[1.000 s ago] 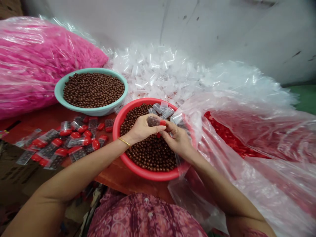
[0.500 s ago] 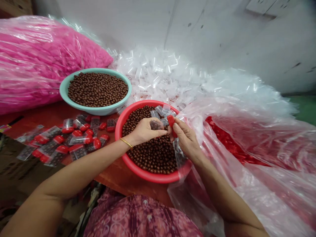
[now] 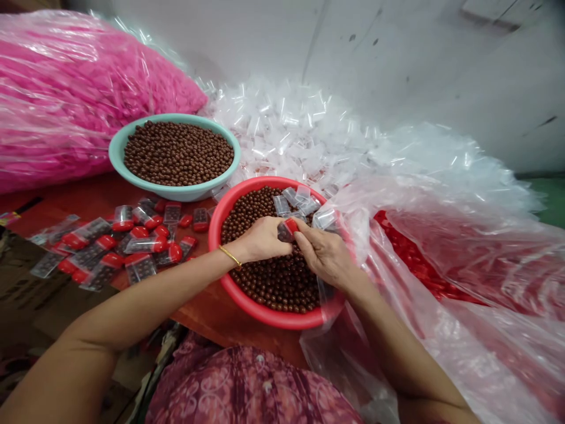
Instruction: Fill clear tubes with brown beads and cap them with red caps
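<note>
Over the red basin (image 3: 273, 321), my left hand (image 3: 262, 240) is closed around a small clear plastic box (image 3: 285, 233) with brown balls inside. My right hand (image 3: 324, 250) pinches a red cap (image 3: 292, 224) against the end of that box. How far the cap sits on the box is hidden by my fingers. Below both hands, glossy brown balls (image 3: 278, 288) fill the basin. Several clear empty boxes (image 3: 304, 203) lie on the balls at the basin's far side.
Capped boxes (image 3: 141, 244) of balls lie loose on the red tabletop (image 3: 198, 306) at left. Behind them stands a light-blue basin (image 3: 176, 191) of brown balls. A pink-filled bag (image 3: 88, 100), a heap of clear boxes (image 3: 286, 129) and an open bag of red caps (image 3: 410, 265) surround the basins.
My right hand has brought the red cap left and down onto the box's end. My hands now meet, and the view has shifted slightly.
</note>
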Tool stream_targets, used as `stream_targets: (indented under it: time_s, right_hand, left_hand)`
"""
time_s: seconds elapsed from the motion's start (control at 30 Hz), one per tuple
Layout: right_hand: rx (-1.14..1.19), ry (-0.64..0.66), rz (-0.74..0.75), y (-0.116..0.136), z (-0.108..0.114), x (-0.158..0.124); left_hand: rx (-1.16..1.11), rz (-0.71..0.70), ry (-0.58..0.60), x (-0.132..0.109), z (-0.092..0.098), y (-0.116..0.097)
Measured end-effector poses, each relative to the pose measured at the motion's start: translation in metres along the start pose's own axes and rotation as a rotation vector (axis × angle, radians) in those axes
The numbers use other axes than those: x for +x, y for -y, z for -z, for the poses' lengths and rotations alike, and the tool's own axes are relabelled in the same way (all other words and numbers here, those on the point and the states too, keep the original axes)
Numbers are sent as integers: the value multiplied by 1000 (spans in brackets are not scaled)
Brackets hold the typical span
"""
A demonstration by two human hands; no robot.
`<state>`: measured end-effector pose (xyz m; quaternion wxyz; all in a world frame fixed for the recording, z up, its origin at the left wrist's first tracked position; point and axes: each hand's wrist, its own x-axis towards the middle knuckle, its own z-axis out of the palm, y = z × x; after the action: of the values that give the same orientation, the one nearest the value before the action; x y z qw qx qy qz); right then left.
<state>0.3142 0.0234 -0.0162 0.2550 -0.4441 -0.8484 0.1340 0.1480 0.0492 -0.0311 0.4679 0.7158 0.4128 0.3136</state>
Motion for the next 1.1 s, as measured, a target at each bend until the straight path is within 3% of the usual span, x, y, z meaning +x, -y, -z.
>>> stream_targets:
  time_s: [0.17,0.3,0.37,0.43,0.53,0.63,0.77,0.87,1.0,1.1]
  right_hand:
    - [-162,87,170,-6,6,-5]
    - [-82,101,152,-7,12,-7]
    - [45,39,77,-8,12,-5]
    - [256,-103,-62,-7,7,0]
    - [634,-280,-308,-1,-9,13]
    - [795,-224,-403,6,-24,26]
    - [739,-37,-345,11,-25,27]
    - [654,25,-251,12,-19,22]
    - [536,-59,-176,20,-16,23]
    - [576,-144,-191,31,-15,30]
  left_hand:
    - [55,-33,90,-5,-1,-6]
    - [117,-46,111,-6,0,-7]
    - [122,-42,106,-5,0,-8]
    - [157,-32,116,-4,0,-12]
    - [279,-16,206,-4,1,-18]
    - [380,1,277,-7,1,-24]
    - [435,-12,290,-12,-1,-27]
    - [517,-36,280,-15,-3,-26]
    - [609,-51,217,-15,-4,-25]
    - [608,-93,129,-14,-2,-28]
